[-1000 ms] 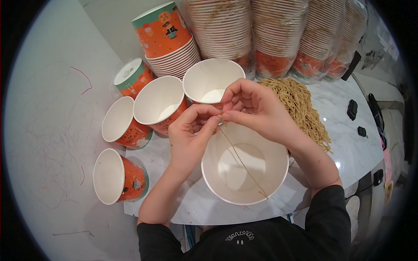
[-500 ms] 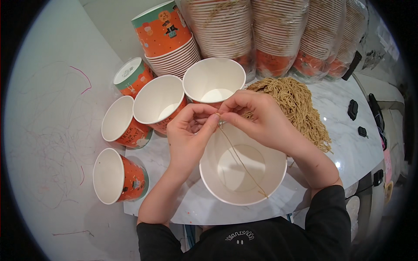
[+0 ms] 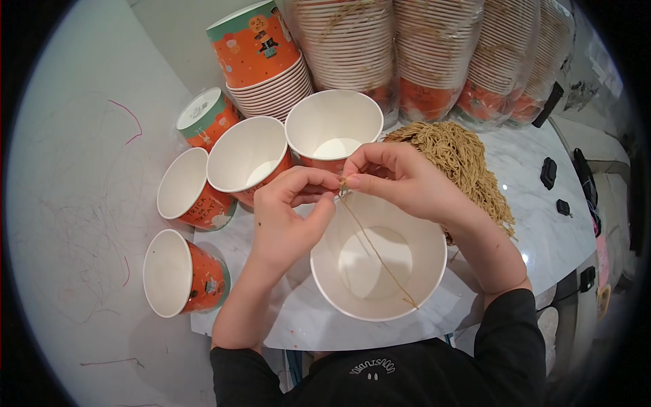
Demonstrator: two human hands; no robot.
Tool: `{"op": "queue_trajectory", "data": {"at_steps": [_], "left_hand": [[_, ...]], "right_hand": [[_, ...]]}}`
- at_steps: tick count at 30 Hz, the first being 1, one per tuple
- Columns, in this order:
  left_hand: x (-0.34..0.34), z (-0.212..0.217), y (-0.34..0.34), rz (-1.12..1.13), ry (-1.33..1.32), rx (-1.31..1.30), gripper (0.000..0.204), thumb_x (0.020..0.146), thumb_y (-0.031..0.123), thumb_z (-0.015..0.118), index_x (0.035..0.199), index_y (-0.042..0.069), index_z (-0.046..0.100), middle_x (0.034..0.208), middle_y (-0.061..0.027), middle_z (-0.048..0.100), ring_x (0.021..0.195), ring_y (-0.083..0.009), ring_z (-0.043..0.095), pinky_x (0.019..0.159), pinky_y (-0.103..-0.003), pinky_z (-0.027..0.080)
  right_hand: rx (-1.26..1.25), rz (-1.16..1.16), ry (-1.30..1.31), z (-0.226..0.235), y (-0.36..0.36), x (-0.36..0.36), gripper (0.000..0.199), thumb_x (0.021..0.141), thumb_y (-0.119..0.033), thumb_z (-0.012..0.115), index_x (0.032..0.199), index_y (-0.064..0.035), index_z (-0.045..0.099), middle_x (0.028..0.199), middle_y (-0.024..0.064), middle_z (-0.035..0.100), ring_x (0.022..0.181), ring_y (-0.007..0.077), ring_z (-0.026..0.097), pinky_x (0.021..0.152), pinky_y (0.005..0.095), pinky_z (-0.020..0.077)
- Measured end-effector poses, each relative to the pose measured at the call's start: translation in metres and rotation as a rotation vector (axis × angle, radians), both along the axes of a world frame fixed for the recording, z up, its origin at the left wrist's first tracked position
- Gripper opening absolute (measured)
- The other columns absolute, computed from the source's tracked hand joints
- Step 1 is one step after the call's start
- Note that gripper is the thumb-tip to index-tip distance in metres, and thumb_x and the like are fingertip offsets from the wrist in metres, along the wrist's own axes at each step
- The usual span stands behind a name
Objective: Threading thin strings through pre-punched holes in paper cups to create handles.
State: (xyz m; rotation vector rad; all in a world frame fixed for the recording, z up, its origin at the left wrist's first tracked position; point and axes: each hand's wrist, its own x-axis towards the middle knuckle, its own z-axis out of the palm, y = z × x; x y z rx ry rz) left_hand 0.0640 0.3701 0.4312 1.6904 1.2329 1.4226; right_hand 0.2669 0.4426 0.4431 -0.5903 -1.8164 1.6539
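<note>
A large white-lined paper bucket [image 3: 426,271] stands on the table in front of me. A thin tan cord [image 3: 369,239] runs from its far rim across the opening to the near right rim. At the far rim, my right hand [image 3: 397,182] pinches the cord's end between thumb and index finger. My left hand [image 3: 285,207] meets it there, its fingertips on the cord and its thumb just below them. The small knot or loop between the fingertips is partly hidden. Beyond my right hand lies a heap of tan cords [image 3: 451,154].
Orange paper buckets with white insides, such as this one [image 3: 167,275], line the left and far side. A nested stack [image 3: 268,88] and tall plastic-wrapped stacks [image 3: 434,54] stand at the back. Small black objects [image 3: 548,173] lie on the marble-patterned table [image 3: 536,224] at right.
My left thumb has drawn down a little from the fingertips, and my left hand has shifted slightly left. The right hand keeps its pinch at the rim. The bucket has not moved.
</note>
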Motion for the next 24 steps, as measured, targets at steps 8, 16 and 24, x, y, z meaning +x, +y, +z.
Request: {"op": "queue_trajectory", "data": {"at_steps": [8,16,24], "left_hand": [[-0.006,-0.002,0.004,-0.097,-0.207,-0.189,0.013,0.094,0.005,0.073,0.104,-0.004,0.072,0.096,-0.0058,0.074,0.087,-0.0085,0.07,0.078,-0.021,0.057],[-0.008,0.001,0.002,-0.154,-0.283,-0.257,0.008,0.093,0.0,0.069,0.101,-0.003,0.067,0.097,-0.0063,0.073,0.086,-0.0066,0.068,0.078,-0.019,0.056],[-0.013,0.012,0.0,-0.103,-0.204,-0.207,0.005,0.089,-0.007,0.067,0.093,-0.004,0.065,0.101,-0.0125,0.073,0.088,-0.0108,0.07,0.081,-0.024,0.058]], "right_hand": [[0.17,-0.086,-0.085,0.001,-0.007,-0.003,0.012,0.096,-0.009,0.072,0.1,0.0007,0.066,0.097,0.0004,0.068,0.091,0.0071,0.063,0.086,0.025,0.0516],[0.282,-0.134,-0.015,0.001,-0.01,-0.005,0.021,0.087,-0.002,0.073,0.105,0.0005,0.063,0.099,0.0019,0.066,0.092,0.0092,0.063,0.088,0.0274,0.052],[0.446,-0.175,-0.16,0.007,-0.015,-0.002,0.018,0.082,-0.001,0.068,0.099,0.0028,0.066,0.092,0.0039,0.068,0.086,0.0111,0.064,0.082,0.0286,0.0525]]}}
